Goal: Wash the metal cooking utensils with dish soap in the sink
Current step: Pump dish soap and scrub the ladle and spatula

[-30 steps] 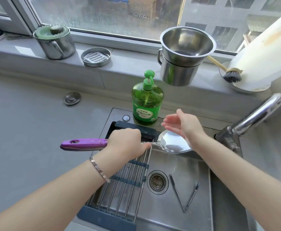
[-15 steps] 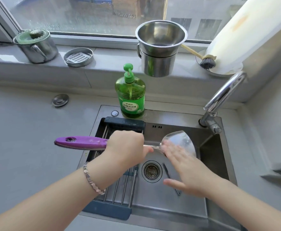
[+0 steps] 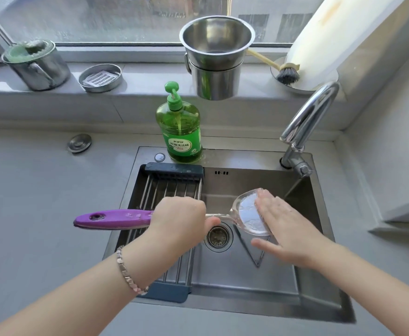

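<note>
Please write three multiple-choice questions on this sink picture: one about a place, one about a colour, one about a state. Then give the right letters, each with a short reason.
1. Where does the soap bottle stand?
A. on the sink rim
B. on the floor
C. on a shelf above the window

2. What colour is the spatula handle?
A. red
B. black
C. purple

3. How is the right hand?
A. curled into a fist
B. flat, with straight fingers on the spatula blade
C. pinching a sponge

Answers:
1 A: the bottle stands upright on the steel rim behind the basin.
2 C: the part sticking out of the left hand, which grips it, is purple.
3 B: the fingers lie straight across the shiny blade and hold nothing.
</note>
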Demonstrator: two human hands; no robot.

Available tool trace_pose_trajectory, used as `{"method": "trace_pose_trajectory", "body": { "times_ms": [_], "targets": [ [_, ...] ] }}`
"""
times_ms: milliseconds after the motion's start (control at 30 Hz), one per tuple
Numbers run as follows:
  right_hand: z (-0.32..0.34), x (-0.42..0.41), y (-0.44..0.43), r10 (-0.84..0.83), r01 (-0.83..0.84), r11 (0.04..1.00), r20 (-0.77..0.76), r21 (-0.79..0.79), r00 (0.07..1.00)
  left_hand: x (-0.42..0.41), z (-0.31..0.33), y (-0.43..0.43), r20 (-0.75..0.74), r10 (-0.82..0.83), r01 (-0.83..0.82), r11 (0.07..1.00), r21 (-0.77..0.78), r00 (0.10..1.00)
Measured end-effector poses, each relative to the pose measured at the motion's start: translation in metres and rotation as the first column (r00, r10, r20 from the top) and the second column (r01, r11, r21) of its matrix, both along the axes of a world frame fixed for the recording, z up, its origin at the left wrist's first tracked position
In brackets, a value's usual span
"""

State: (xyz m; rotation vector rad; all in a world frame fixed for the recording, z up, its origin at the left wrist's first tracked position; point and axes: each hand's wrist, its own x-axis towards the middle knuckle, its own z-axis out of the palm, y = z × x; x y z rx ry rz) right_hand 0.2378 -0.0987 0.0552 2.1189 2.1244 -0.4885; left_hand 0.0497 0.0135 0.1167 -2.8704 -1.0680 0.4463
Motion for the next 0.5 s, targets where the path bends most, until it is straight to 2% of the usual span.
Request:
{"method": "trace_pose_trajectory", "body": {
  "times_ms": [67, 167, 233, 300, 400, 500],
  "targets": [
    [-0.002, -0.011, 0.001, 0.013, -0.013, 1.000, -0.011, 0.027, 1.000, 0.006, -0.001, -0.004, -0.002, -0.010, 0.010, 1.000, -0.004, 1.000],
    [-0.009, -0.019, -0.010, 0.105, -0.105, 0.994, 0.002, -0.029, 0.994, 0.007, 0.002, 0.000, -0.013, -0.022, 0.022, 0.999, 0.032, 1.000],
    [-0.008, -0.003, -0.011, 0.087, -0.087, 0.996, 0.039, 0.003, 0.995, 0.004, 0.002, 0.000, -0.007, -0.030, 0.030, 0.999, 0.045, 1.000],
    [-0.003, 0.004, -0.006, -0.011, 0.010, 0.999, 0.020, 0.053, 1.000, 0.003, 0.002, -0.004, 0.006, -0.041, 0.041, 0.998, 0.042, 0.999],
    [-0.004, -0.020, -0.009, 0.065, -0.066, 0.998, -0.043, -0.013, 0.997, 0.007, 0.000, -0.008, 0.008, -0.056, 0.056, 0.997, 0.047, 0.998],
    [-0.007, -0.013, -0.008, 0.107, -0.103, 0.992, -0.068, 0.068, 0.992, 0.005, 0.000, -0.007, -0.012, -0.072, 0.073, 0.996, 0.054, 0.997]
  ]
}}
